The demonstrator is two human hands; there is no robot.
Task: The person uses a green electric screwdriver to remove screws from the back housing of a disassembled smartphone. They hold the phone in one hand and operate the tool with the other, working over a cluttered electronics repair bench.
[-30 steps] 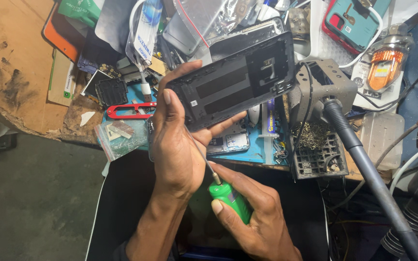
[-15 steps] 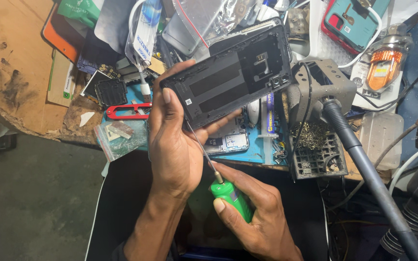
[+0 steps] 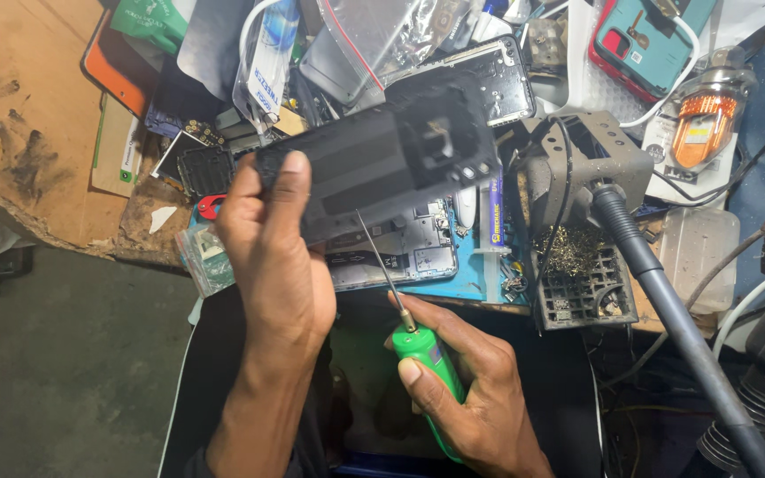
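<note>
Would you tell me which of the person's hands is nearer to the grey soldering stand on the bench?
The right. The right hand, gripping the green screwdriver, sits below and left of the soldering stand. The left hand, holding the black phone panel, is farther left.

Left of my hands: I see bare floor [image 3: 64, 354], open for passing.
Ahead: the desk [image 3: 19, 133] is heaped with phone parts and bags; no gap there.
Right: the soldering stand [image 3: 577, 177] and grey hose [image 3: 666, 301] block my right hand [image 3: 480, 398].
Near edge: dark lap space between my arms stays passable.
</note>
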